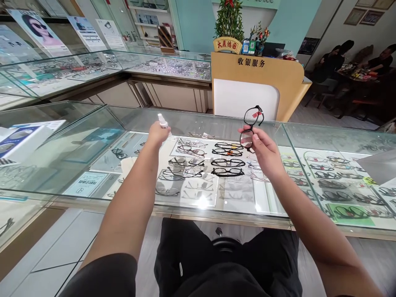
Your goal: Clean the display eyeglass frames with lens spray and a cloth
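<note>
My left hand (158, 134) is closed round a small white spray bottle (162, 121), whose nozzle sticks up above the fingers. The lower part of the bottle is hidden in the hand. On the right, my right hand (265, 149) pinches a pair of black-framed eyeglasses (253, 116) by the lower lens, holding them on end above the glass counter. Reddish marks show on the lenses. Between and below my hands, rows of eyeglasses (228, 162) lie inside the glass display counter (188, 203).
A box with blue panels (18, 140) stands on the counter at the left. Ahead is a wooden cashier desk (291, 78) with a potted plant (229, 20). More display cases (130, 76) run along the back left. Several people (331, 62) sit at the far right.
</note>
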Demonstrator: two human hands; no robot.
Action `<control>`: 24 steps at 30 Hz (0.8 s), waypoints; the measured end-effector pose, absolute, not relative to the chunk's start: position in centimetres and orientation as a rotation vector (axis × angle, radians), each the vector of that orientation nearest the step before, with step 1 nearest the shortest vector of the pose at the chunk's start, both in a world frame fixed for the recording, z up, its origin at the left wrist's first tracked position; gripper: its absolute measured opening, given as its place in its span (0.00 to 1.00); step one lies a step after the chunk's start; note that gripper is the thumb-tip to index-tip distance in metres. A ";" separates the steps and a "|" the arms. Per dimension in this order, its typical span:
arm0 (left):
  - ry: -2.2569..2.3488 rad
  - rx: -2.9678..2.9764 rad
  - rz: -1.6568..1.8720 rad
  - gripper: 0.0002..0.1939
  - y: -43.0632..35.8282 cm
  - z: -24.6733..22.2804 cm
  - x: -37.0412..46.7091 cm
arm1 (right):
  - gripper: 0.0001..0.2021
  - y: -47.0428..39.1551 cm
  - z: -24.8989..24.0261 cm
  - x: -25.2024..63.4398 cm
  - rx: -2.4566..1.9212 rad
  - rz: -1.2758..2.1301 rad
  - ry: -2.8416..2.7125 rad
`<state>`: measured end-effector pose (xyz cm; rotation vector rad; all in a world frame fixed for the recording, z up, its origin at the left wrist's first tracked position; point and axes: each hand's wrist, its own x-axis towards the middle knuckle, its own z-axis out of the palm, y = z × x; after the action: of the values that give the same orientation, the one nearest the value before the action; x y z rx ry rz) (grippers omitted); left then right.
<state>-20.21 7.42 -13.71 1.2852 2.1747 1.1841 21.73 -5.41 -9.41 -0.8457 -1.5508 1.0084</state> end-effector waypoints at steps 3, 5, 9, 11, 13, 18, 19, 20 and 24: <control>2.164 1.246 1.158 0.11 7.4 -13.8 -20.1 | 0.22 -5.4 -9.4 21.8 -0.835 1.010 -1.546; 2.165 1.226 1.152 0.11 7.3 -13.8 -19.9 | 0.20 -5.5 -9.3 21.7 -0.805 1.038 -1.524; 2.219 1.172 1.202 0.19 6.7 -12.8 -19.3 | 0.20 -5.6 -9.2 21.7 -0.805 1.047 -1.498; 2.271 1.177 1.339 0.29 5.7 -11.3 -19.0 | 0.20 -5.6 -9.2 21.9 -0.796 1.032 -1.484; 2.278 1.244 1.607 0.35 3.9 -9.3 -18.7 | 0.18 -5.6 -9.2 22.1 -0.769 1.039 -1.466; 2.310 1.580 1.642 0.27 -3.7 -5.6 -19.3 | 0.16 -6.0 -9.0 22.6 -0.734 1.081 -1.456; 2.414 1.635 1.433 0.23 -5.2 -5.4 -19.8 | 0.16 -6.1 -8.9 22.6 -0.740 1.078 -1.457; 2.525 1.651 1.164 0.19 -6.6 -5.5 -20.4 | 0.16 -6.3 -8.8 22.6 -0.746 1.077 -1.461; 2.654 1.445 0.145 0.12 -10.2 -7.2 -22.7 | 0.17 -7.0 -8.7 22.2 -0.756 1.085 -1.483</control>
<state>-22.74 -10.20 -7.16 1.4455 2.6542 0.1450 22.16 -7.04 -8.66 -0.7558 -1.4830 1.0853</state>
